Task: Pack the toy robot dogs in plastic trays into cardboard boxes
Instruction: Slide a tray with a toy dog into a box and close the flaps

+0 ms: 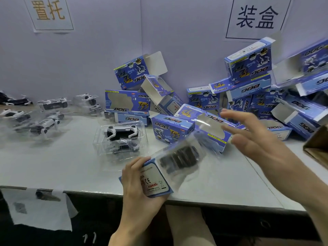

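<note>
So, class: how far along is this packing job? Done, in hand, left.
Done: no sealed box is plainly visible. In hand: the left hand grips a box with a tray holding a dark dog partly inside it; the right hand hovers open nearby. Left: a trayed white dog, more trayed dogs further left, and a pile of open boxes.

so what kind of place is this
Probably a toy packing station in a factory: a heap of open blue DOG boxes, robot dogs in clear trays on the bench, and paper station signs above.
</note>
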Action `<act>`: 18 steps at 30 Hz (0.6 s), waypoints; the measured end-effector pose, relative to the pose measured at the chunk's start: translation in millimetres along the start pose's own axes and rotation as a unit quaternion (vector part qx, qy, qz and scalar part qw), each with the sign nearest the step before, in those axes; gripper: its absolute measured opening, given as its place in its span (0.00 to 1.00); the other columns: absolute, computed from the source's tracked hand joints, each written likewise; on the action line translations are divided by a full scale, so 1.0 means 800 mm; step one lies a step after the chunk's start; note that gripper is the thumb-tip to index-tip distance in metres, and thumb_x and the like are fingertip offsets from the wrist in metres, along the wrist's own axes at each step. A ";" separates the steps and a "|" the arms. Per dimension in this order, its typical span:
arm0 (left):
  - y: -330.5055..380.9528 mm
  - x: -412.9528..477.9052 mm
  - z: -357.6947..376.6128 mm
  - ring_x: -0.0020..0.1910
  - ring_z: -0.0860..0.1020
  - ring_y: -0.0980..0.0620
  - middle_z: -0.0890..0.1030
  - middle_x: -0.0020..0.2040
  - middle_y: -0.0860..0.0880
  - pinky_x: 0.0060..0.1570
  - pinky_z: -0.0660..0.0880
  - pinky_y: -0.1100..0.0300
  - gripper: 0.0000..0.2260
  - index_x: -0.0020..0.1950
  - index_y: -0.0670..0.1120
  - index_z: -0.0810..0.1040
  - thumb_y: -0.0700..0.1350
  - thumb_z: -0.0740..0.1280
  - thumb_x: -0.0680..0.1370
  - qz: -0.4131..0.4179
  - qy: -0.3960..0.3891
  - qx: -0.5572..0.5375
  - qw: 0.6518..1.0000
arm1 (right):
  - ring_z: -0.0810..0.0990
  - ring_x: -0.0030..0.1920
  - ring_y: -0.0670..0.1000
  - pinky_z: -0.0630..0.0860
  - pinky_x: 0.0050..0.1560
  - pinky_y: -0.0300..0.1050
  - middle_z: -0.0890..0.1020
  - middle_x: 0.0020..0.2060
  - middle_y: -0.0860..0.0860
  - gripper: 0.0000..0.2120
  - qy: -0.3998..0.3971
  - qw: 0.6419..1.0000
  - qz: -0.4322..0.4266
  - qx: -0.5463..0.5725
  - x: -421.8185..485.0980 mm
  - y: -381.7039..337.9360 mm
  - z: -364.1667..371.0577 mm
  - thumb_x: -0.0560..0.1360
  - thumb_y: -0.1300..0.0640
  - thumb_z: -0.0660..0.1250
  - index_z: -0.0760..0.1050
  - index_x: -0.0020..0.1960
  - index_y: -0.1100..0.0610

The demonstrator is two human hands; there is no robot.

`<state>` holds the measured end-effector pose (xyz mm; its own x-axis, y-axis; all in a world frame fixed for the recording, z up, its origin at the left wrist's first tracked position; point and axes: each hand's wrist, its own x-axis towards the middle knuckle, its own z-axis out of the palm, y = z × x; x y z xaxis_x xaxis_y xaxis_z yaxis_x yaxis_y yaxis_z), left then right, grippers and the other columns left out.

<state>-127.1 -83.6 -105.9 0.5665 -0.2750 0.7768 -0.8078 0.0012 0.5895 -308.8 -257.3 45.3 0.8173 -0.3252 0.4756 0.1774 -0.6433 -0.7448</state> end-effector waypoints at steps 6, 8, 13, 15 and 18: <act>0.001 0.023 -0.003 0.52 0.82 0.53 0.79 0.57 0.49 0.41 0.78 0.67 0.38 0.62 0.49 0.69 0.59 0.81 0.59 -0.231 0.057 -0.216 0.947 | 0.82 0.58 0.47 0.76 0.57 0.46 0.82 0.57 0.40 0.19 0.150 0.987 -0.021 0.050 0.000 0.017 -0.014 0.72 0.43 0.69 0.76 0.61 0.46; 0.005 0.040 -0.003 0.52 0.82 0.53 0.79 0.56 0.47 0.40 0.78 0.68 0.35 0.60 0.47 0.69 0.58 0.79 0.60 -0.226 0.063 -0.211 0.949 | 0.83 0.54 0.51 0.77 0.55 0.50 0.83 0.54 0.43 0.22 0.156 0.986 -0.016 0.052 -0.004 0.022 -0.012 0.68 0.39 0.68 0.77 0.59 0.46; 0.022 0.079 0.006 0.55 0.82 0.48 0.78 0.57 0.47 0.44 0.83 0.56 0.38 0.62 0.48 0.68 0.63 0.80 0.61 -0.185 0.056 -0.223 0.955 | 0.83 0.50 0.56 0.78 0.49 0.54 0.82 0.48 0.51 0.13 0.155 0.986 -0.006 0.068 -0.005 0.027 -0.007 0.70 0.48 0.71 0.79 0.54 0.45; 0.017 0.088 0.019 0.54 0.82 0.50 0.80 0.56 0.50 0.43 0.82 0.59 0.36 0.62 0.50 0.69 0.62 0.80 0.62 -0.180 0.044 -0.249 0.951 | 0.83 0.49 0.59 0.78 0.49 0.55 0.80 0.47 0.56 0.12 0.155 0.985 -0.007 0.073 -0.005 0.028 -0.005 0.70 0.51 0.73 0.79 0.54 0.47; -0.010 0.081 0.045 0.50 0.83 0.54 0.82 0.52 0.52 0.41 0.80 0.62 0.29 0.60 0.50 0.71 0.53 0.81 0.66 -0.199 -0.036 -0.265 0.943 | 0.82 0.48 0.61 0.77 0.50 0.55 0.79 0.44 0.57 0.14 0.157 0.984 -0.003 0.079 -0.004 0.027 -0.002 0.70 0.50 0.66 0.78 0.54 0.50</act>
<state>-89.8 -136.4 -68.3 0.7799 -0.4190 0.4649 -0.3280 0.3591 0.8738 -308.3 -271.0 28.4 0.6114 -0.5361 0.5821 0.2845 -0.5375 -0.7938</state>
